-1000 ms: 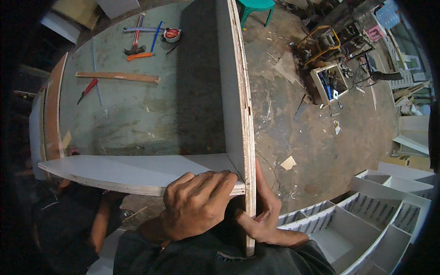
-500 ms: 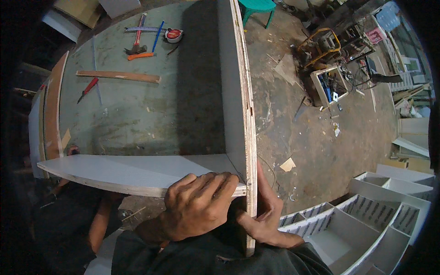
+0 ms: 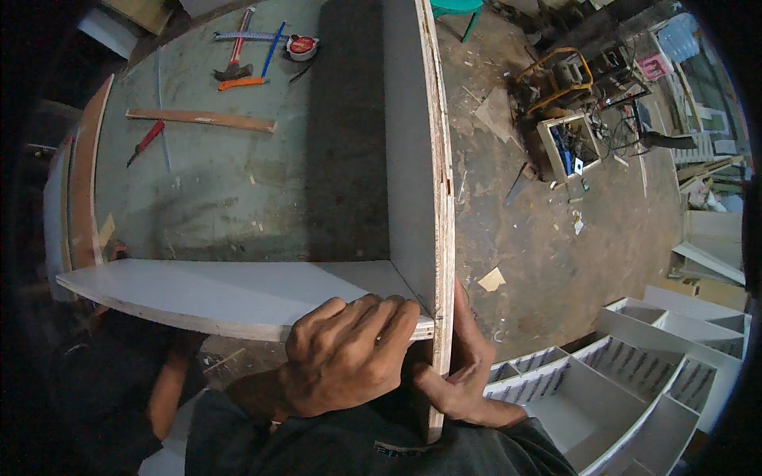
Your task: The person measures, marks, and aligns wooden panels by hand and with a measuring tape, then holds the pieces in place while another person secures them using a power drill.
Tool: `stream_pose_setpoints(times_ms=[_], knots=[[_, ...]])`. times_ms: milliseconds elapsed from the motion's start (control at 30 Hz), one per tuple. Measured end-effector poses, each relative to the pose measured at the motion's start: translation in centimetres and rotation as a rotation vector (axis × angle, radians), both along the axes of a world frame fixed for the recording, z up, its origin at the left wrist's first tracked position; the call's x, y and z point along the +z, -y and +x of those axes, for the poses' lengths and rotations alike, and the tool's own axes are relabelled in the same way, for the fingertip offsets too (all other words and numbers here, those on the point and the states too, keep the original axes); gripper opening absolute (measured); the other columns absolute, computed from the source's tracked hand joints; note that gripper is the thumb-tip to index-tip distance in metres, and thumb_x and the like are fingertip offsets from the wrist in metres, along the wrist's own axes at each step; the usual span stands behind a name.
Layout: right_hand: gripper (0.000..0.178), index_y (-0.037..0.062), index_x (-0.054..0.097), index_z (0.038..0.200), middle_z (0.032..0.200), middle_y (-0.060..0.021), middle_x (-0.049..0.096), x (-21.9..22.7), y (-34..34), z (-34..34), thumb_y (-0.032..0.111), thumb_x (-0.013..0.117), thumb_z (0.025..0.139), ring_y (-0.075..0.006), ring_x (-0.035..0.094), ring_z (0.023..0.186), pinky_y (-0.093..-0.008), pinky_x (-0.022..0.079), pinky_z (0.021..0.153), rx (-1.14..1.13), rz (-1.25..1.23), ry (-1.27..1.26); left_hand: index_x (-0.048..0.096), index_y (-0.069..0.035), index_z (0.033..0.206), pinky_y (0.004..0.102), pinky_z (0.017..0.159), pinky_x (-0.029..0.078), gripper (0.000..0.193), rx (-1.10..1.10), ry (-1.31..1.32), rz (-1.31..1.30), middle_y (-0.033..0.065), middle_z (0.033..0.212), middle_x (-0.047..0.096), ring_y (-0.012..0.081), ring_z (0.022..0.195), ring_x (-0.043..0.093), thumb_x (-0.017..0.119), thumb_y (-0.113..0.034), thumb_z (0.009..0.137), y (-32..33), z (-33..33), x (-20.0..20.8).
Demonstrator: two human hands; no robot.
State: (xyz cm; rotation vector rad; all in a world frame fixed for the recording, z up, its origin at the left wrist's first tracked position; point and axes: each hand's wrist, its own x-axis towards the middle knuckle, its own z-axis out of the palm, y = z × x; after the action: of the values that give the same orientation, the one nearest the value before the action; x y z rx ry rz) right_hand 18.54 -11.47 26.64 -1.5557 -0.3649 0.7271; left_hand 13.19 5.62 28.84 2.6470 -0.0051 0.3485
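Two white-faced plywood boards meet in a corner in front of me. My left hand (image 3: 349, 357) is closed over the near edge of the shorter board (image 3: 214, 293), close to the joint. The longer board (image 3: 443, 174) stands on edge and runs away from me, its raw plywood edge upward. My right hand (image 3: 464, 377) grips its near end, thumb on the left side and fingers on the right; some fingertips are hidden behind it. The near end of the long board sticks out past the joint toward my body.
On the greenish work surface (image 3: 214, 182) lie a claw hammer (image 3: 236, 59), orange cutter (image 3: 241, 82), tape measure (image 3: 302, 47), wood strip (image 3: 202, 120) and red-handled tool (image 3: 147, 143). A co-worker's forearm (image 3: 168, 389) is at left. White cabinet frames (image 3: 611, 397) stand at right, a toolbox (image 3: 570, 147) beyond.
The far end of the long board appears shifted slightly right, and the whole view has moved a little. Both hands keep their hold at the corner.
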Motion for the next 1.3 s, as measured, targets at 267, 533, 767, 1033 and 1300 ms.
stream_pose_setpoints(times_ms=[267, 533, 767, 1033, 1300], knots=[[0.096, -0.0087, 0.020, 0.154, 0.148, -0.0167, 0.044, -0.5, 0.4, -0.1, 0.014, 0.068, 0.075, -0.0200, 0.046, 0.132, -0.0318, 0.035, 0.108, -0.016, -0.028, 0.001, 0.062, -0.008, 0.099, 0.0300, 0.069, 0.050, 0.022, -0.076, -0.152, -0.003, 0.0008, 0.086, 0.068, 0.0148, 0.080, 0.068, 0.065, -0.015, 0.079, -0.5, -0.5, 0.2], [0.088, -0.0112, 0.023, 0.152, 0.152, -0.0185, 0.038, -0.5, -0.3, 0.3, 0.004, 0.062, 0.074, -0.0227, 0.038, 0.141, -0.0336, 0.033, 0.112, -0.046, 0.122, -0.021, 0.059, -0.006, 0.085, 0.0396, 0.073, 0.050, 0.032, -0.447, -0.022, 0.255, 0.0057, 0.070, 0.062, 0.0268, 0.073, 0.065, 0.073, -0.035, 0.079, -3.1, 2.3, 0.9], [0.088, -0.0093, 0.022, 0.153, 0.155, -0.0204, 0.035, 0.2, -0.4, -0.2, 0.004, 0.065, 0.078, -0.0243, 0.037, 0.142, -0.0362, 0.028, 0.116, -0.084, 0.159, -0.041, 0.062, -0.002, 0.108, 0.0475, 0.101, 0.043, 0.052, -0.762, 0.096, -0.056, 0.0221, 0.123, 0.057, 0.0391, 0.118, 0.055, 0.074, -0.023, 0.063, -5.9, 7.5, 2.9], [0.092, -0.0046, 0.018, 0.156, 0.158, -0.0189, 0.030, 1.0, 1.3, -2.3, 0.006, 0.072, 0.082, -0.0248, 0.033, 0.144, -0.0363, 0.025, 0.117, -0.021, 0.093, -0.119, 0.060, -0.005, 0.127, 0.0486, 0.120, 0.023, 0.069, -0.759, 0.094, -0.013, 0.0197, 0.150, 0.040, 0.0363, 0.146, 0.026, 0.072, -0.027, 0.063, -5.3, 7.6, 0.9], [0.090, -0.0047, 0.017, 0.156, 0.160, -0.0174, 0.027, 0.6, 2.9, -4.0, -0.009, 0.053, 0.073, -0.0226, 0.030, 0.146, -0.0342, 0.022, 0.118, -0.061, 0.111, -0.100, 0.069, -0.007, 0.103, 0.0476, 0.112, 0.032, 0.048, -0.811, 0.086, 0.000, 0.0157, 0.142, 0.044, 0.0357, 0.139, 0.033, 0.075, -0.028, 0.061, -3.8, 6.9, 0.9]])
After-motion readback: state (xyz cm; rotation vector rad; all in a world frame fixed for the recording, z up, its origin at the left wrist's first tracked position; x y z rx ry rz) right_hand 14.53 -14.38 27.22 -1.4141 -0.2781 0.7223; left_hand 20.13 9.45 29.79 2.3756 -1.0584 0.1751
